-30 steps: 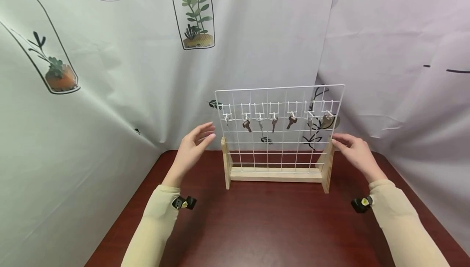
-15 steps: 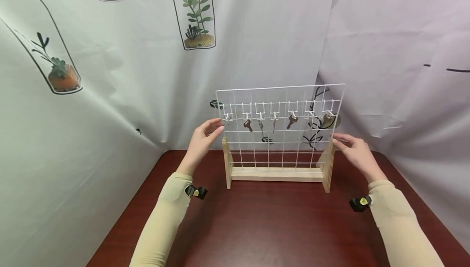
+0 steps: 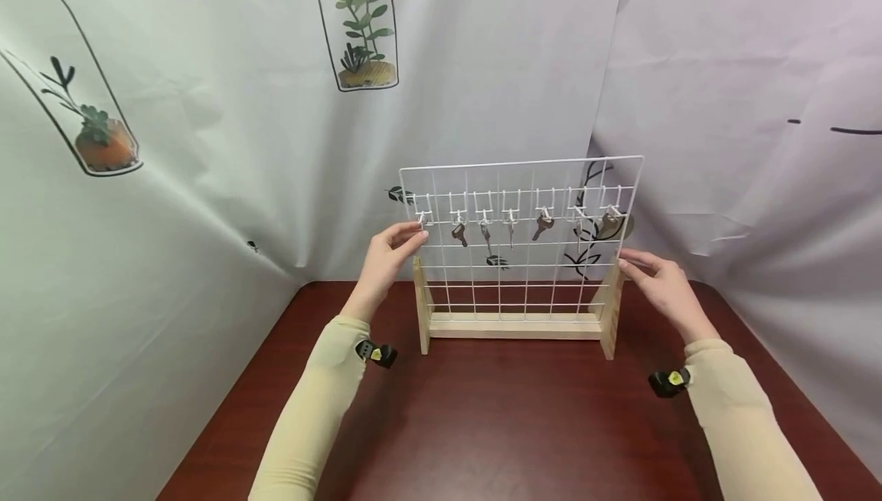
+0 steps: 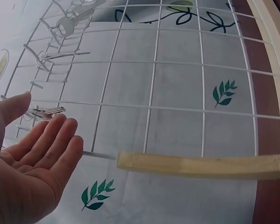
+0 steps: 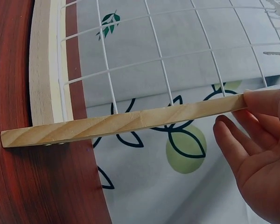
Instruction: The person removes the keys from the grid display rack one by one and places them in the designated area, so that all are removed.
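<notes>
A white wire grid rack [image 3: 527, 265] stands upright in a pale wooden base [image 3: 515, 326], several keys [image 3: 458, 234] hanging from its hooks. At its left edge is my left hand [image 3: 386, 260], thumb and fingers apart around the leftmost hook. In the left wrist view a key [image 4: 51, 111] hangs between thumb and fingertips; whether they touch it I cannot tell. My right hand [image 3: 663, 286] pinches the top end of the right wooden upright [image 3: 612, 313]. The right wrist view has the thumb [image 5: 266, 101] on that upright and the other fingers beyond it.
Under the rack is a dark red-brown table [image 3: 510, 424]. A pale cloth backdrop [image 3: 496, 87] with printed plants hangs behind and at both sides. Each sleeve carries a small black wrist camera, one on the left [image 3: 383, 355] and one on the right [image 3: 667, 384].
My left hand has moved right and slightly up, from beside the rack to its leftmost hook. The right hand keeps its place on the upright. The whole view has shifted slightly.
</notes>
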Motion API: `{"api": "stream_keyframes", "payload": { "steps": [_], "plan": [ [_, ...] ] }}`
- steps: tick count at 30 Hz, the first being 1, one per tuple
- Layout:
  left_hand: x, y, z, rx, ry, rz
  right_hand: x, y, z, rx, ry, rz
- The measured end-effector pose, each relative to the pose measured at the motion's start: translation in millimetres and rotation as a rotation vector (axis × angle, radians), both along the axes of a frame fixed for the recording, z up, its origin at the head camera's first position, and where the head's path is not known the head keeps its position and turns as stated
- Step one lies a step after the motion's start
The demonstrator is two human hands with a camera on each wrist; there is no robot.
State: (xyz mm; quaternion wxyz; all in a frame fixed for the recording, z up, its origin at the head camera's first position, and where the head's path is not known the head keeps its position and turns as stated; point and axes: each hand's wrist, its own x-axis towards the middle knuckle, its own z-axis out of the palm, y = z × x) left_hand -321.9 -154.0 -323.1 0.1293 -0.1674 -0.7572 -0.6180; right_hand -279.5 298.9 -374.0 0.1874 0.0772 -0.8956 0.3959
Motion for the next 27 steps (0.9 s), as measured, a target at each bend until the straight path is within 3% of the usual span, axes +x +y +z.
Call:
{"api": "stream_keyframes", "payload": {
  "steps": [7, 22, 27],
  "plan": [
    [-1.1, 3.2, -1.4, 0.053, -0.013, -0.002, 0.1, -1.4, -1.8, 0.000, -0.002, 0.001],
    [3.5, 5.6, -1.8, 0.064, 0.060, 0.012, 0.1, -1.0, -1.6, -0.007, 0.010, 0.005],
    [3.3, 5.5, -3.6, 0.102, 0.062, -0.026, 0.5, -0.9, -1.1, -0.009, 0.004, 0.004]
  ]
}}
